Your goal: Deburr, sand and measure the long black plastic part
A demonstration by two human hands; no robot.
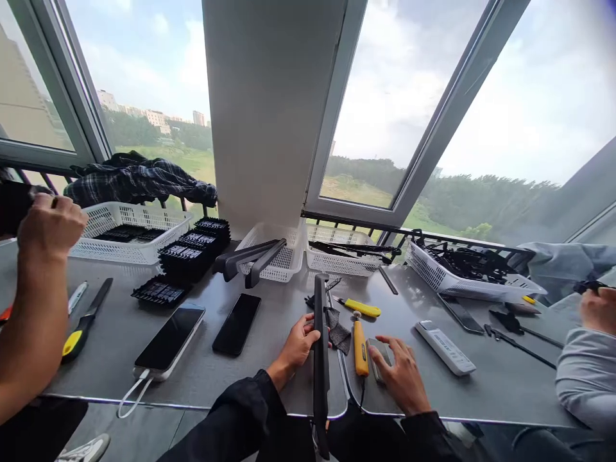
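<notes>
A long bar [320, 359] lies on the table [269, 378], running from the near edge away toward the window, with the left hand [299, 343] closed around it. Just right of it lies a cloth [339, 330], then a screwdriver [360, 346], then the right hand [402, 375] resting on a small block [378, 353]. A remote control [445, 347] lies further right. Left of the bar lie two phones [169, 340] side by side. Behind them, baskets [129, 231] line the window.

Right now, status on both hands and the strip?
Left hand grips long black strip upright on edge. Right hand flat on small grey block. Yellow-handled tool lies between them.
</notes>
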